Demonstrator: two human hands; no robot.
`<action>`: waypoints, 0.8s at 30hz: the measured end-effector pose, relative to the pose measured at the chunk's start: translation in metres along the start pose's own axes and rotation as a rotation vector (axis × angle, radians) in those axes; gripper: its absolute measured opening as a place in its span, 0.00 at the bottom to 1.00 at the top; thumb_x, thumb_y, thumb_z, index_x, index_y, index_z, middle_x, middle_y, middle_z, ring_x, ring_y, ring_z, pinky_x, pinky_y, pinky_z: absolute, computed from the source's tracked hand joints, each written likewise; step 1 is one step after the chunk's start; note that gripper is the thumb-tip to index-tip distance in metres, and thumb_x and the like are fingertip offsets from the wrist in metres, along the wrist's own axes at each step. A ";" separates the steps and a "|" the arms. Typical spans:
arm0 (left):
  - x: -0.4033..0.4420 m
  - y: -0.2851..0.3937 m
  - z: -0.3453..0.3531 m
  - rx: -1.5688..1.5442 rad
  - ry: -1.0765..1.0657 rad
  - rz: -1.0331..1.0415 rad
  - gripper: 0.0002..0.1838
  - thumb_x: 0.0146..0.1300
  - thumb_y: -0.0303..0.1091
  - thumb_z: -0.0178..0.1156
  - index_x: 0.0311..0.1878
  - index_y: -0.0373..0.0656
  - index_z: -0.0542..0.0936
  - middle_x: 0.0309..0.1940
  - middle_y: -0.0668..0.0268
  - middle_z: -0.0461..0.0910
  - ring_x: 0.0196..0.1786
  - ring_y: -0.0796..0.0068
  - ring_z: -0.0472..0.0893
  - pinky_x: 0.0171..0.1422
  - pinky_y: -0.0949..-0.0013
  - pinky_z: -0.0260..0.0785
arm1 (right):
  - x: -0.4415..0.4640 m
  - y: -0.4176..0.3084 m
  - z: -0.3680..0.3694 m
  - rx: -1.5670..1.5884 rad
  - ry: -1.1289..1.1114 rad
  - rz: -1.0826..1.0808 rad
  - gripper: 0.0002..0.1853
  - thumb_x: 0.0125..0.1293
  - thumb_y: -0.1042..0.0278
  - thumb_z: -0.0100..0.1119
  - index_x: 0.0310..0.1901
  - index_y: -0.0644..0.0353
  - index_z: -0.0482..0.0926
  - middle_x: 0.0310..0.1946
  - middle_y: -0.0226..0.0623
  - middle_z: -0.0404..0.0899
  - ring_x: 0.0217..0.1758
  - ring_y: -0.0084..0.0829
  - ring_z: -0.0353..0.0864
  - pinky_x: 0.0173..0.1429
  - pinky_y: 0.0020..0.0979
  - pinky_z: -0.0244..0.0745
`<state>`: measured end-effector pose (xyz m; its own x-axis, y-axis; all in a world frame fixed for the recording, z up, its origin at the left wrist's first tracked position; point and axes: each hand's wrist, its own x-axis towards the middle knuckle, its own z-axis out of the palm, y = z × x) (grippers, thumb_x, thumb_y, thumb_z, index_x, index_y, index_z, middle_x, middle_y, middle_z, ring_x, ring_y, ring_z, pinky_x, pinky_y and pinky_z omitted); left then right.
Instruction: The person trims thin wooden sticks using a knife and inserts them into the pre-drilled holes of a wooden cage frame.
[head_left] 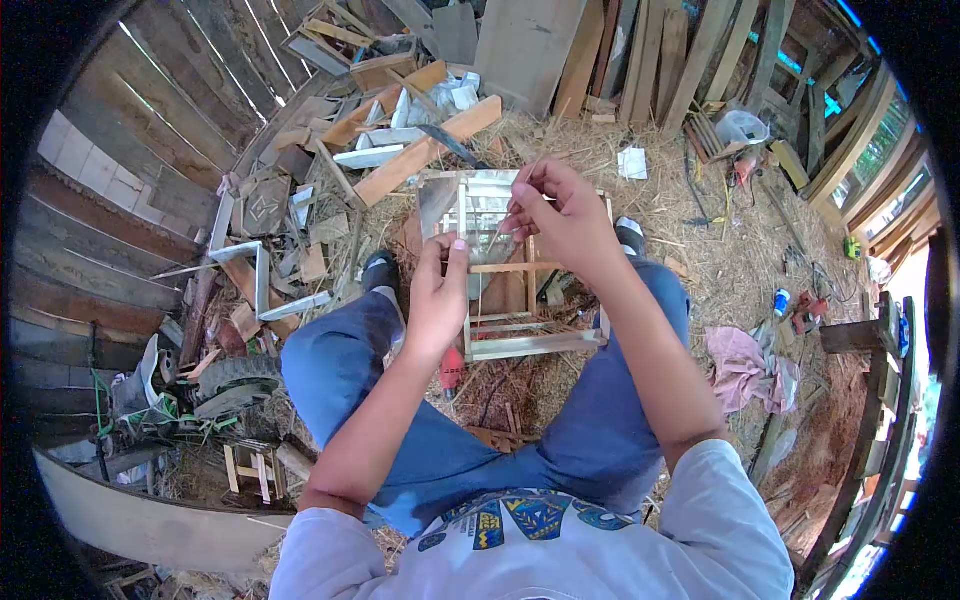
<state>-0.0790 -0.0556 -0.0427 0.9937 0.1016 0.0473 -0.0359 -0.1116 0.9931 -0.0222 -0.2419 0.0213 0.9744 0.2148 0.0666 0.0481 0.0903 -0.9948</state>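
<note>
A small wooden frame (535, 346) of pale slats, like a cage or box, stands between my knees. My left hand (436, 295) is at its left side, thumb and fingers pinched together; what they grip, if anything, is too small to make out. Above the frame's far part, my right hand (562, 212) is closed with its fingertips pinched on a thin pale strand (493, 246). The strand slants down toward the frame's inside. I cannot tell whether it is string or wire. A crossbar (515, 267) spans the frame just below my hands.
A red power tool (451, 374) lies by the frame's near left corner. Wood offcuts (430, 150) are piled at the far left. Boards (640, 60) lean along the back. A pink cloth (738, 368) lies on the straw-strewn ground at right, near a blue can (781, 302).
</note>
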 end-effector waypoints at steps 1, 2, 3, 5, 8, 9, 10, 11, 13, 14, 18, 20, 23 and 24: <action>-0.002 -0.001 0.001 -0.006 0.002 -0.002 0.18 0.80 0.41 0.52 0.56 0.32 0.76 0.44 0.60 0.81 0.49 0.74 0.77 0.59 0.68 0.69 | -0.003 0.000 0.001 0.027 0.015 0.010 0.04 0.77 0.71 0.56 0.46 0.62 0.74 0.35 0.34 0.80 0.35 0.26 0.87 0.35 0.25 0.81; -0.002 -0.001 0.001 0.014 0.009 0.038 0.18 0.81 0.41 0.52 0.56 0.32 0.76 0.44 0.61 0.81 0.48 0.75 0.77 0.58 0.69 0.69 | -0.006 -0.001 0.003 0.053 0.029 0.018 0.04 0.77 0.72 0.56 0.47 0.62 0.74 0.36 0.34 0.80 0.35 0.26 0.87 0.36 0.25 0.81; -0.002 -0.001 0.001 0.035 0.018 0.079 0.18 0.81 0.40 0.52 0.55 0.32 0.76 0.43 0.62 0.80 0.47 0.76 0.76 0.57 0.70 0.69 | -0.009 -0.001 0.003 0.047 0.024 0.018 0.04 0.77 0.72 0.56 0.47 0.62 0.74 0.36 0.34 0.80 0.35 0.26 0.87 0.36 0.25 0.81; -0.001 0.000 0.000 -0.007 -0.003 0.074 0.17 0.81 0.40 0.52 0.54 0.32 0.76 0.41 0.63 0.79 0.46 0.77 0.75 0.55 0.71 0.68 | -0.017 -0.001 0.001 -0.011 0.078 -0.009 0.04 0.76 0.73 0.56 0.47 0.62 0.74 0.38 0.34 0.80 0.36 0.25 0.87 0.37 0.25 0.81; 0.000 -0.001 0.003 -0.061 0.022 0.113 0.15 0.81 0.39 0.52 0.52 0.33 0.76 0.38 0.66 0.78 0.43 0.79 0.74 0.51 0.71 0.68 | -0.030 -0.006 0.000 0.021 0.137 -0.031 0.03 0.76 0.75 0.56 0.47 0.63 0.74 0.38 0.34 0.81 0.38 0.25 0.87 0.39 0.25 0.81; 0.000 -0.001 0.002 -0.046 0.004 0.086 0.15 0.81 0.39 0.53 0.52 0.34 0.77 0.37 0.66 0.78 0.42 0.79 0.74 0.49 0.72 0.68 | -0.034 -0.004 0.000 0.017 0.133 -0.033 0.03 0.76 0.75 0.56 0.47 0.63 0.74 0.38 0.34 0.81 0.38 0.25 0.87 0.39 0.25 0.81; 0.000 0.000 0.002 -0.031 -0.016 0.057 0.14 0.81 0.39 0.53 0.51 0.34 0.77 0.35 0.67 0.77 0.41 0.80 0.74 0.48 0.72 0.68 | -0.037 0.000 -0.001 -0.003 0.134 -0.042 0.03 0.75 0.76 0.56 0.47 0.63 0.74 0.38 0.34 0.81 0.39 0.25 0.87 0.40 0.25 0.82; -0.001 0.000 0.004 -0.035 -0.016 0.058 0.14 0.81 0.39 0.53 0.51 0.34 0.77 0.35 0.67 0.77 0.41 0.80 0.74 0.48 0.72 0.68 | -0.040 0.002 -0.002 -0.023 0.136 -0.052 0.03 0.75 0.76 0.57 0.46 0.64 0.74 0.38 0.34 0.81 0.39 0.24 0.86 0.40 0.25 0.82; -0.002 0.002 0.009 -0.069 0.046 0.139 0.14 0.81 0.39 0.53 0.49 0.35 0.77 0.33 0.69 0.76 0.39 0.82 0.72 0.45 0.73 0.67 | -0.044 0.001 0.002 -0.019 0.152 -0.045 0.04 0.75 0.76 0.57 0.47 0.64 0.74 0.38 0.34 0.80 0.39 0.24 0.86 0.41 0.25 0.82; -0.003 0.002 0.009 -0.070 0.047 0.139 0.14 0.81 0.39 0.53 0.49 0.35 0.77 0.33 0.69 0.76 0.39 0.82 0.72 0.45 0.73 0.67 | -0.045 0.000 0.003 -0.013 0.168 -0.038 0.04 0.75 0.76 0.57 0.47 0.64 0.74 0.38 0.34 0.80 0.39 0.23 0.85 0.41 0.25 0.82; -0.004 -0.002 0.009 -0.080 0.043 0.014 0.14 0.81 0.39 0.52 0.47 0.36 0.77 0.34 0.70 0.76 0.39 0.83 0.70 0.45 0.74 0.66 | -0.055 -0.006 0.009 -0.003 0.155 -0.043 0.04 0.75 0.75 0.57 0.48 0.63 0.75 0.38 0.33 0.80 0.39 0.23 0.85 0.42 0.25 0.82; -0.003 -0.008 0.011 -0.167 0.042 -0.039 0.14 0.81 0.39 0.52 0.46 0.36 0.77 0.34 0.70 0.75 0.39 0.83 0.69 0.45 0.74 0.65 | -0.064 -0.008 0.010 -0.008 0.151 -0.041 0.05 0.75 0.75 0.57 0.49 0.63 0.75 0.38 0.32 0.81 0.39 0.23 0.86 0.43 0.25 0.82; 0.000 -0.014 0.013 -0.173 0.034 -0.011 0.15 0.81 0.44 0.51 0.52 0.41 0.78 0.34 0.74 0.74 0.33 0.86 0.70 0.35 0.77 0.64 | -0.078 0.000 0.008 0.012 0.151 -0.027 0.05 0.75 0.75 0.58 0.49 0.63 0.76 0.38 0.32 0.82 0.40 0.22 0.86 0.43 0.24 0.81; 0.000 -0.011 0.015 -0.212 0.056 -0.017 0.14 0.81 0.41 0.52 0.49 0.39 0.78 0.33 0.73 0.74 0.35 0.85 0.69 0.39 0.75 0.64 | -0.081 0.003 0.008 0.007 0.151 -0.026 0.05 0.75 0.75 0.58 0.49 0.63 0.76 0.38 0.32 0.82 0.40 0.22 0.86 0.43 0.24 0.81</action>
<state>-0.0767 -0.0688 -0.0554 0.9871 0.1575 0.0300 -0.0463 0.1007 0.9938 -0.1024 -0.2512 0.0137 0.9949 0.0632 0.0789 0.0723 0.1009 -0.9923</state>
